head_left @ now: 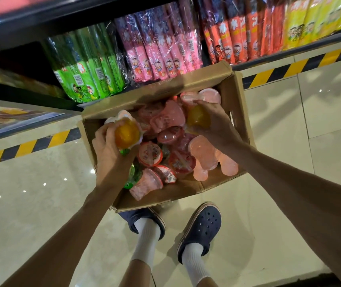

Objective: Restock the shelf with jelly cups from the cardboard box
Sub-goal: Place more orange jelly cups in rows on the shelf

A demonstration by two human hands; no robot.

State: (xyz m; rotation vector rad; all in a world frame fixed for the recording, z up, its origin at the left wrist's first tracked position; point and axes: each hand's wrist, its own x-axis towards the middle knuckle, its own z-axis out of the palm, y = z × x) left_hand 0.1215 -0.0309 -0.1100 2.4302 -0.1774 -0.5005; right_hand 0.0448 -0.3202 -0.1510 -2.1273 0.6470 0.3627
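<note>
An open cardboard box (236, 96) stands on the floor in front of the shelf, filled with several jelly cups, mostly pink and red (171, 121). My left hand (108, 154) grips an orange jelly cup (127, 132) at the box's left side, its bottom turned toward me. My right hand (215, 123) reaches into the box's upper right and holds another orange jelly cup (197, 117), partly hidden by the fingers. A green cup (133, 177) lies below my left hand.
The bottom shelf (30, 98) behind the box holds green (86, 73), pink (161, 56), orange (238, 38) and yellow (314, 23) snack packs. Yellow-black hazard tape (289, 69) runs along the shelf base. My feet in dark clogs (202, 224) stand on glossy tiles just below the box.
</note>
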